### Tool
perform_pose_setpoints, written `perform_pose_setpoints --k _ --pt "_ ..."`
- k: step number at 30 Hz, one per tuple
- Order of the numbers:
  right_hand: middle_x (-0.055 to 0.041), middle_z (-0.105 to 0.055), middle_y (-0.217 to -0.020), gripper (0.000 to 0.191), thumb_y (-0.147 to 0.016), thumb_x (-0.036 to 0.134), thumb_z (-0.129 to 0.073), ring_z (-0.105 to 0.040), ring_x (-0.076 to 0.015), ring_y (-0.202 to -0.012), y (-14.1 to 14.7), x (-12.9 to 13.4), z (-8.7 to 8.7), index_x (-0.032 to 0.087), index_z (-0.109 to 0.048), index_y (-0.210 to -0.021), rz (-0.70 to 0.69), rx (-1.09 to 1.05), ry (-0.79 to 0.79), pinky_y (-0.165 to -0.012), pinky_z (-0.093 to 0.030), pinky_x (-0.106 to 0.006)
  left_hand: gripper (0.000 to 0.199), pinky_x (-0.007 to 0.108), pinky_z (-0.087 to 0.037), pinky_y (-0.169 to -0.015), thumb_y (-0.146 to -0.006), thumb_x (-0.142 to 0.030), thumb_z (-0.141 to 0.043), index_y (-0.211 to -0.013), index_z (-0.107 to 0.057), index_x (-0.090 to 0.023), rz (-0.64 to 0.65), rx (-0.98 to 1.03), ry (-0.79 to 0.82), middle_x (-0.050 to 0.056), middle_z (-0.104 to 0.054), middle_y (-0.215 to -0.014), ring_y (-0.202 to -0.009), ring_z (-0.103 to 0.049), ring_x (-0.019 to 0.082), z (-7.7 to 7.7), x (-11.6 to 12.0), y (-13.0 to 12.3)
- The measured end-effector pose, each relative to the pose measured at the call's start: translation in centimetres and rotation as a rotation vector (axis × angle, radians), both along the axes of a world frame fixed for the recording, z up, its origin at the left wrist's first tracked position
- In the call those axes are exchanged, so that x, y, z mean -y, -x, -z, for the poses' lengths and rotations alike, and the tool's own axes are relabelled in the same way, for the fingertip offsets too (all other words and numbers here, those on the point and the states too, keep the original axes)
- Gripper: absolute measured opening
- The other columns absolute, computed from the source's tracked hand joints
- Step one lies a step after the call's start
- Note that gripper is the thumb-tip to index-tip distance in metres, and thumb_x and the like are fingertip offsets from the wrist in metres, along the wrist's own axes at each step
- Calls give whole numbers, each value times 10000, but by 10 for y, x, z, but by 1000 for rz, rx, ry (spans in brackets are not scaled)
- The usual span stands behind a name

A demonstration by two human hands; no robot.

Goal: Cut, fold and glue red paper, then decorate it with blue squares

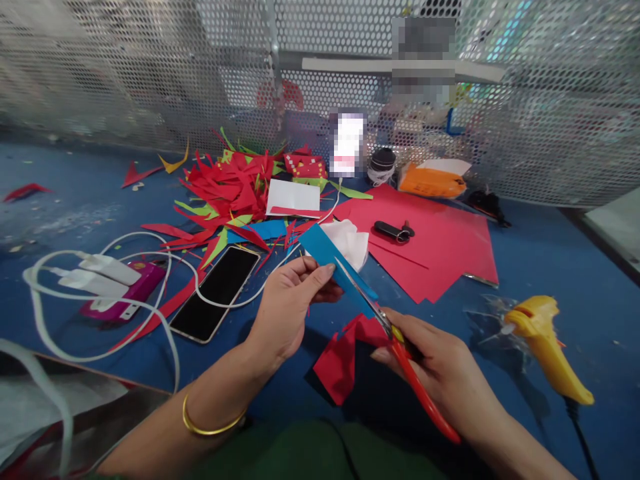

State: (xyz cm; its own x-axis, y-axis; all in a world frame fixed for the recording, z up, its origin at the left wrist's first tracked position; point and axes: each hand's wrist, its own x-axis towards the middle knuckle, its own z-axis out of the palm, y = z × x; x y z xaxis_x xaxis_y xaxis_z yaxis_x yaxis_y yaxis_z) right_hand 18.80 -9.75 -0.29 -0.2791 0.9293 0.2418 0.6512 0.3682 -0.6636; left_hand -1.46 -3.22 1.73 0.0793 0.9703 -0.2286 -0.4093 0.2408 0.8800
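Between thumb and fingers, my left hand (295, 293) pinches a strip of blue paper (320, 247) above the middle of the table. My right hand (440, 353) is wrapped round the red handles of a pair of scissors (410, 377). The scissor blades lie along the blue strip, and a narrow sliver of blue hangs off on the right side of them. Part of the handle is hidden behind my fingers. Below the scissors, folded red paper pieces (337, 367) rest on the blue tabletop.
Red and green paper scraps (240, 187) heap up at the back left. A dark phone (217, 293) and white cables (173, 323) lie left. Red sheets (425, 247) carry a black key fob (393, 231). A yellow glue gun (547, 340) lies right. Perforated metal (150, 87) stands behind.
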Motion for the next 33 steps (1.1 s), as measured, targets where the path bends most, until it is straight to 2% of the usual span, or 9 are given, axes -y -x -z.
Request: perform_pose_setpoints --k 3,7,15,25,33 --pt "-41 -768 -944 381 -934 459 -627 -725 -144 -765 -1 0 -1 202 -680 -1210 -4 -10 18 -687 -564 -181 284 185 -559 -561 -726 -330 -835 -692 -613 -155 13 -30 -3 -2 -693 -619 -565 -677 114 -1 -2 3" --pt "-39 -770 -995 349 -930 433 -639 -734 -149 -828 -4 1 -2 221 -683 -1204 -4 -14 31 -717 -562 -180 273 197 -571 -559 -719 -330 -841 -761 -626 -166 -73 -49 -56 -19 -689 -634 -580 -679 120 -2 -6 8" --pt "-34 -765 -978 342 -910 406 -668 -730 -150 -826 -6 0 -2 221 -681 -1198 0 3 40 -732 -562 -186 288 139 -531 -534 -687 -273 -868 -685 -603 -160 -74 -14 -46 -35 -671 -588 -536 -663 85 -4 -10 12" --pt "-81 -767 -1038 351 -898 411 -671 -745 -205 -890 -4 -1 -5 219 -697 -1190 -6 -18 74 -753 -593 -247 307 188 -537 -539 -620 -311 -889 -677 -640 -140 -111 -79 -17 -13 -666 -603 -512 -634 97 -7 -10 13" --pt "-45 -761 -1062 421 -859 397 -718 -742 -174 -901 -3 1 -4 261 -662 -1253 -8 -51 74 -780 -584 -221 293 183 -542 -535 -622 -264 -893 -651 -628 -143 -138 -17 -39 -45 -617 -580 -510 -611 80 -5 -9 10"
